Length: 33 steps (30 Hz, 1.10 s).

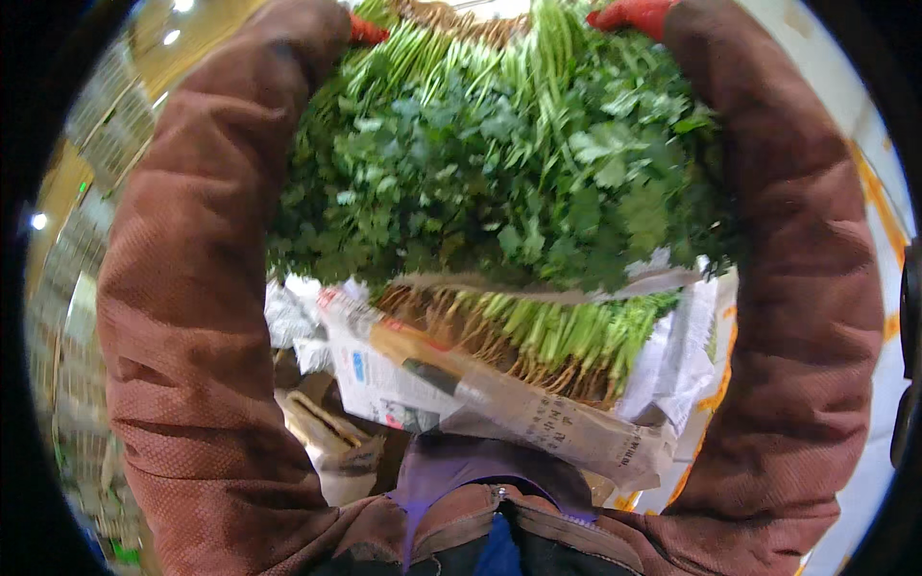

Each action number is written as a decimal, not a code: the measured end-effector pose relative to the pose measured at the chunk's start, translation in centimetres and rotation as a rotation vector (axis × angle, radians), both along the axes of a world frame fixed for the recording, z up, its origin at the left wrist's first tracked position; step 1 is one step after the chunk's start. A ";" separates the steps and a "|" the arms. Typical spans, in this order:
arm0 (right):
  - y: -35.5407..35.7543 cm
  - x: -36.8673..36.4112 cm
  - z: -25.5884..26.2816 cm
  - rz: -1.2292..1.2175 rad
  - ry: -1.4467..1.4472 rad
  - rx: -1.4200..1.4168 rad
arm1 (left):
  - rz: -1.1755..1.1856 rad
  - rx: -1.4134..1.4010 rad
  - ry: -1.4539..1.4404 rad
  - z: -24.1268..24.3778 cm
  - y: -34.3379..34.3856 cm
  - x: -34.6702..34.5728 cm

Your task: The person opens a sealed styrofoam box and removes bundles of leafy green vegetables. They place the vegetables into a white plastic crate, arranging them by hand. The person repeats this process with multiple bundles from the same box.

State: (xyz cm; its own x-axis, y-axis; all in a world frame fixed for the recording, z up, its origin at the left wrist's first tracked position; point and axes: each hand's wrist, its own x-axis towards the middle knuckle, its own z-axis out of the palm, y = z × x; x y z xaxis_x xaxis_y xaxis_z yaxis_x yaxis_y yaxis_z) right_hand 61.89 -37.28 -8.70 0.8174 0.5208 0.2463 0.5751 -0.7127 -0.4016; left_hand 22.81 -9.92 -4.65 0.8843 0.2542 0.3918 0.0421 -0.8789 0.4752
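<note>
My left hand, in a red glove, is at the top left edge of a wide mass of leafy green herbs that look like cilantro. At its top right edge is my right hand, also red-gloved. Both hands are partly hidden by sleeves and the frame edge. The roots and pale stems point away from me, the leaves towards me, and a pale strip runs under the leaves. Below lie more bunched greens, roots towards me, beside printed newspaper.
White foam boxes with orange-yellow tape stand on the right. White plastic wrapping lies by the lower greens. An open paper or cardboard packet is at the lower left. Stacked crates line the far left.
</note>
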 end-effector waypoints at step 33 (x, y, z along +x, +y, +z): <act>57.6 -87.1 -22.9 1.294 0.653 -0.325 | 1.776 -0.330 0.781 -24.3 23.7 -85.6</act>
State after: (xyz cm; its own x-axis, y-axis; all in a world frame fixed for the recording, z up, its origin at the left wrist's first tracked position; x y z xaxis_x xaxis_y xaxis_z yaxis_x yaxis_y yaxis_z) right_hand -25.24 20.36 -31.55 -0.3269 0.9142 -0.2394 0.6497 0.0335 -0.7595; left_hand -62.79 13.74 -28.92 -0.4813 0.8666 -0.1315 0.8721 0.4885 0.0277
